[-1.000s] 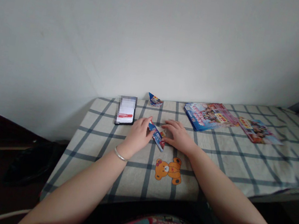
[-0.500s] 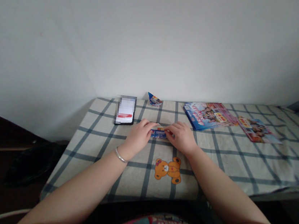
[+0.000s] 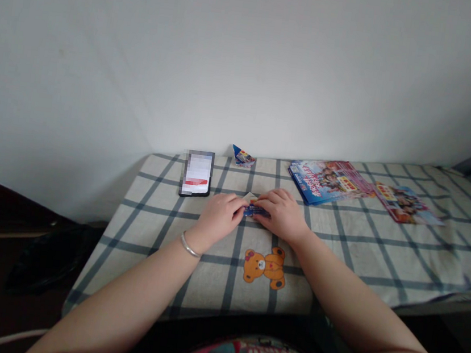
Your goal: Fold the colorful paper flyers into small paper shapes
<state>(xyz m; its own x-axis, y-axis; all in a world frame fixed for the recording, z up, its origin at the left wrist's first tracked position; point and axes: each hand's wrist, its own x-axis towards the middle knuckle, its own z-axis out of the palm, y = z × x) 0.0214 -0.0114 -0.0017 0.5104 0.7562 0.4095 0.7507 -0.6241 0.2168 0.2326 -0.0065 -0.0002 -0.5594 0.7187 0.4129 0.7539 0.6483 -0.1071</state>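
Observation:
Between my hands, on the checked cloth, lies a small folded piece of printed paper, blue with a pale corner pointing up at its far side. My left hand pinches its left end with thumb and fingers. Over its right part my right hand is closed, fingers pressing the paper and covering much of it. Beyond them, near the wall, stands a folded paper shape in blue and other colours.
A phone with a lit screen lies left of the folded shape. To the right are a stack of printed flyers and another flyer. A bear picture is on the tablecloth. The wall borders the table's far side.
My right hand has shifted left over the folded paper and now covers more of it. My left hand's fingers have closed further at its left end.

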